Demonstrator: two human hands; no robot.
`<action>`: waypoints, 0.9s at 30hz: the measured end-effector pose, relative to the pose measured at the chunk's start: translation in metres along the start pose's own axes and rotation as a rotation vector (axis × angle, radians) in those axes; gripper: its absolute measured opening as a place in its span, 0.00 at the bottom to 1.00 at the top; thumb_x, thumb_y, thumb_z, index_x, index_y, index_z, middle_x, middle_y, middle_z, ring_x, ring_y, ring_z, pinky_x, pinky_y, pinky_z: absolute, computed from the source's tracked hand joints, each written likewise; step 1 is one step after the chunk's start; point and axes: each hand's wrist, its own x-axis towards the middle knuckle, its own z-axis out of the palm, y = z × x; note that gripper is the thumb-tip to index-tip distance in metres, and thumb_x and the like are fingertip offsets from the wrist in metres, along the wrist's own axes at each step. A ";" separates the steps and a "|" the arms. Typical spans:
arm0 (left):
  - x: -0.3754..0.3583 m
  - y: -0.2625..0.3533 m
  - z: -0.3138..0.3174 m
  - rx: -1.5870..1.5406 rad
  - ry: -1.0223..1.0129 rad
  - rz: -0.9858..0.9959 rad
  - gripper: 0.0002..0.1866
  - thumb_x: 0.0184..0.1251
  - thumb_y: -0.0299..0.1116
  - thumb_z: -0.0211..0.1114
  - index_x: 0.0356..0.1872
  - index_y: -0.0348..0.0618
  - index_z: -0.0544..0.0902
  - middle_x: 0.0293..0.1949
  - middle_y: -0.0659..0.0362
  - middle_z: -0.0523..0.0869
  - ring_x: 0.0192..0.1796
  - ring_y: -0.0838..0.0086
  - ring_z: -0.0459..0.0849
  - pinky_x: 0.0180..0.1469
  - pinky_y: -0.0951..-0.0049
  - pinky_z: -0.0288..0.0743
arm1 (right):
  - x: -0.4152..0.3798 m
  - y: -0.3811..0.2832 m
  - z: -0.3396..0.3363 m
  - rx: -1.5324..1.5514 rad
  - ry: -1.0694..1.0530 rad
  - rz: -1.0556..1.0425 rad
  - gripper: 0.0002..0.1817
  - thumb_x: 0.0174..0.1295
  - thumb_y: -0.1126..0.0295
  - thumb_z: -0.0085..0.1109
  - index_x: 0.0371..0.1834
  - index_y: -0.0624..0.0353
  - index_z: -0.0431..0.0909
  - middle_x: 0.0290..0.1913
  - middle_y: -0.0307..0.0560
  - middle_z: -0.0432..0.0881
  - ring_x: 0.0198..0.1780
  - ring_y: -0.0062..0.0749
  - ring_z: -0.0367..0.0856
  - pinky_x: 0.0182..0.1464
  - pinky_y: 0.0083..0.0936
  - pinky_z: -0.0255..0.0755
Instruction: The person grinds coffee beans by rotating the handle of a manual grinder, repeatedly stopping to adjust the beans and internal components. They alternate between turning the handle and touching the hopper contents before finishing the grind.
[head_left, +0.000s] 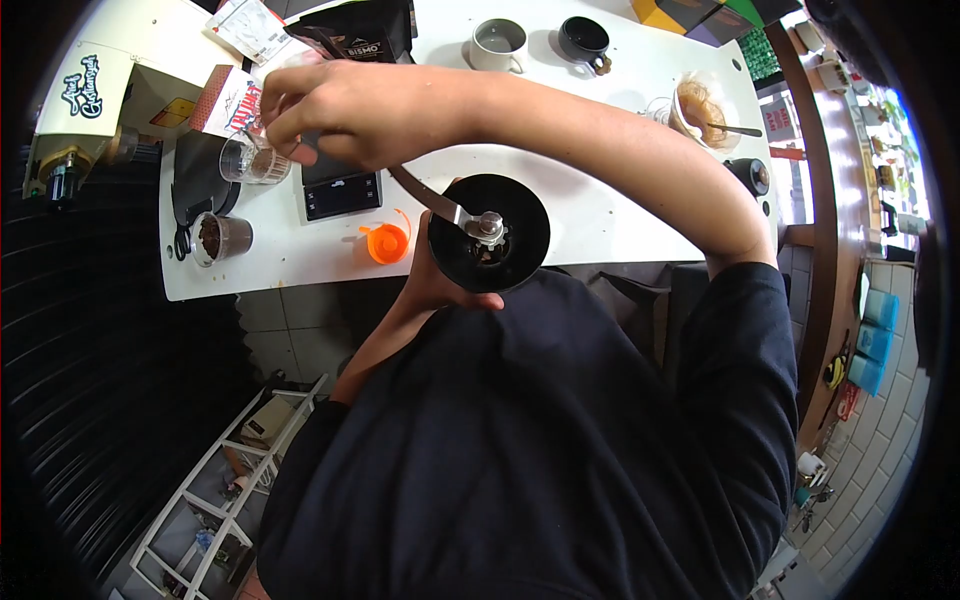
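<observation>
A black hand grinder (pixel 535 235), open at the top, is held in front of the dark shirt, with a few bits visible inside. My left hand (pixel 450 275) wraps round its side, thumb at the near rim. From its central nut, a metal crank handle (pixel 430 195) runs up and left beneath my right hand (pixel 345 115). That hand's fingers are curled at the handle's far end; the knob is hidden. Just left of those fingers stands a clear ribbed glass (pixel 255 160). An orange cup (pixel 386 243) sits left of the grinder.
Behind the grinder are a black scale (pixel 343 197), a grey mug (pixel 498 46), a black cup (pixel 583 40) and a black coffee bag (pixel 362 35). A cup of brown grounds (pixel 222 238) stands at left. At right is a bowl with a spoon (pixel 700 110).
</observation>
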 end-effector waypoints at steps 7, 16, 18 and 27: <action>0.002 0.018 0.008 -0.097 0.021 0.027 0.61 0.23 0.68 0.87 0.58 0.32 0.75 0.47 0.56 0.85 0.50 0.72 0.85 0.56 0.68 0.80 | -0.029 0.015 -0.023 -0.094 0.055 0.089 0.11 0.51 0.85 0.47 0.34 0.64 0.78 0.54 0.53 0.77 0.54 0.46 0.81 0.53 0.39 0.77; 0.002 0.007 0.005 -0.097 0.118 0.110 0.60 0.24 0.69 0.87 0.59 0.36 0.76 0.49 0.57 0.85 0.51 0.72 0.85 0.57 0.68 0.80 | -0.079 0.003 -0.065 -0.031 0.038 0.365 0.11 0.51 0.85 0.48 0.35 0.65 0.79 0.53 0.52 0.79 0.51 0.47 0.83 0.54 0.38 0.80; 0.002 0.007 0.005 -0.146 0.146 0.109 0.60 0.24 0.69 0.87 0.60 0.36 0.76 0.49 0.57 0.85 0.52 0.72 0.85 0.57 0.68 0.79 | -0.089 0.000 -0.069 -0.092 0.084 0.282 0.11 0.51 0.85 0.49 0.34 0.65 0.79 0.53 0.53 0.79 0.51 0.48 0.83 0.55 0.39 0.79; -0.011 -0.012 0.007 -0.032 0.108 0.198 0.67 0.23 0.68 0.87 0.66 0.32 0.70 0.53 0.55 0.83 0.56 0.69 0.83 0.63 0.63 0.76 | -0.101 -0.030 -0.076 -0.228 0.200 0.142 0.16 0.47 0.87 0.50 0.38 0.66 0.82 0.53 0.56 0.79 0.51 0.52 0.82 0.56 0.43 0.77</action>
